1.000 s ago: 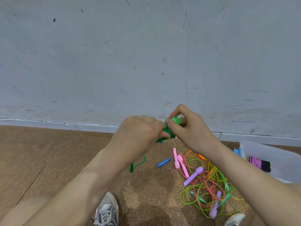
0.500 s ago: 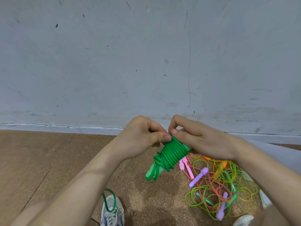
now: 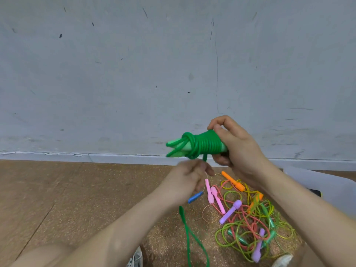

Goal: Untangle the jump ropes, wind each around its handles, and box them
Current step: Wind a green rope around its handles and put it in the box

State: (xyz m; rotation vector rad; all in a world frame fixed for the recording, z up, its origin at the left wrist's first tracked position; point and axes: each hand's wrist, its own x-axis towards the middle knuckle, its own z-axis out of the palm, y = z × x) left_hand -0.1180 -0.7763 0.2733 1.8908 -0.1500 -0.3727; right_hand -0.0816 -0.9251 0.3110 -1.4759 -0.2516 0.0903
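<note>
Above the tangle (image 3: 250,224), right hand (image 3: 238,146) clamps the wound green rope (image 3: 204,145); blurred left hand (image 3: 187,179) seemingly pinches its tail (image 3: 205,157).

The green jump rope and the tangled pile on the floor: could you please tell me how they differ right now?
The green jump rope is coiled tightly round its handles; the tangled pile lies in loose crossing loops. The right hand holds the green jump rope up, the left hand pinching its tail; the tangled pile rests on the floor. Both are unboxed.
</note>
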